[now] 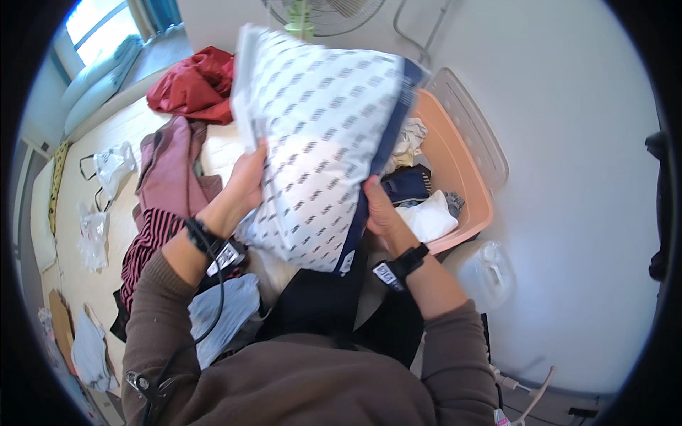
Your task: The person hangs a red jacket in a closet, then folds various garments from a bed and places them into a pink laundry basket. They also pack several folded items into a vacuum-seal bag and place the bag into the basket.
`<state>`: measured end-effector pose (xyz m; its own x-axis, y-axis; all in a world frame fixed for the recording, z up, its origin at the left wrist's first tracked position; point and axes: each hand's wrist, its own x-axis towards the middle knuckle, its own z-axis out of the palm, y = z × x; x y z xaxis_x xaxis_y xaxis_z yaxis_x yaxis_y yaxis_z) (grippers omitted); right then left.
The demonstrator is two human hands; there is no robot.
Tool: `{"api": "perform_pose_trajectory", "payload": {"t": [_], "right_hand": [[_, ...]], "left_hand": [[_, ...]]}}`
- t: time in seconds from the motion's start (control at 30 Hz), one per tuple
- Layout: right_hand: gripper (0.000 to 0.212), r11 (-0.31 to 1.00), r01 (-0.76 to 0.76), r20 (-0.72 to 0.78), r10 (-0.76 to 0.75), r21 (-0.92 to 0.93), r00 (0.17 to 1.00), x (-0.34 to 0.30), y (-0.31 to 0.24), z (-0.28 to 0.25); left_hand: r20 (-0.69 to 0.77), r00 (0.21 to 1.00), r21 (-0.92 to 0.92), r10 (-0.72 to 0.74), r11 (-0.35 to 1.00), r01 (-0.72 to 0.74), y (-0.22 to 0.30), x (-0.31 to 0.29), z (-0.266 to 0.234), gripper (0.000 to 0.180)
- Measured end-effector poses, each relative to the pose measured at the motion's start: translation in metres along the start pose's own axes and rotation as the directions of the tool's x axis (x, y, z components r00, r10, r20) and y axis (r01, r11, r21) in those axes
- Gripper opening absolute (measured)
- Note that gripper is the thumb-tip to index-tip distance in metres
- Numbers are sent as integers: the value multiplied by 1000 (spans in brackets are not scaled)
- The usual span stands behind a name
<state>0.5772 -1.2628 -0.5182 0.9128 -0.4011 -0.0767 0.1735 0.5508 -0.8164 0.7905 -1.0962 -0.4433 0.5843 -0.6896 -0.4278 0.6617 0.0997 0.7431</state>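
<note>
Between my two hands is a large, puffy plastic bag [320,142], white with rows of small dark print and a navy band down its right edge. My left hand [249,174] grips its left side. On the right, my right hand [381,206] clasps the navy edge low down. Both thumbs show on the near face; the other fingers are hidden behind it. The bag is held up and tilted, and its top is slightly blurred. Just behind it on the right stands an orange plastic bin [469,192] with folded clothes inside, among them a white cloth [429,219] and a navy one [407,184].
Left, a bed [121,234] carries a pink garment [167,167], a striped one [145,248], a red one [195,85] and thin clear bags [114,167]. A bin lid [472,128] leans on the wall. A fan [334,14] stands behind; a translucent jug [486,273] sits right.
</note>
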Motion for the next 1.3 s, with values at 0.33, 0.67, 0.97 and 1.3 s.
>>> {"api": "perform_pose_trajectory", "payload": {"t": [0.33, 0.67, 0.97, 1.3], "right_hand": [[84, 929, -363, -32, 366, 67, 930, 112, -15, -117], [60, 716, -387, 216, 594, -580, 775, 214, -5, -330], [36, -504, 597, 549, 262, -624, 794, 354, 92, -428], [42, -671, 368, 10, 474, -644, 880, 419, 153, -423]], "left_hand": [[47, 964, 604, -261, 777, 180, -74, 98, -23, 48], [-247, 842, -103, -480, 877, 470, -162, 198, 18, 60], [-498, 814, 169, -299, 887, 430, -173, 201, 5, 60], [-535, 794, 177, -289, 880, 440, -178, 195, 10, 54]]}}
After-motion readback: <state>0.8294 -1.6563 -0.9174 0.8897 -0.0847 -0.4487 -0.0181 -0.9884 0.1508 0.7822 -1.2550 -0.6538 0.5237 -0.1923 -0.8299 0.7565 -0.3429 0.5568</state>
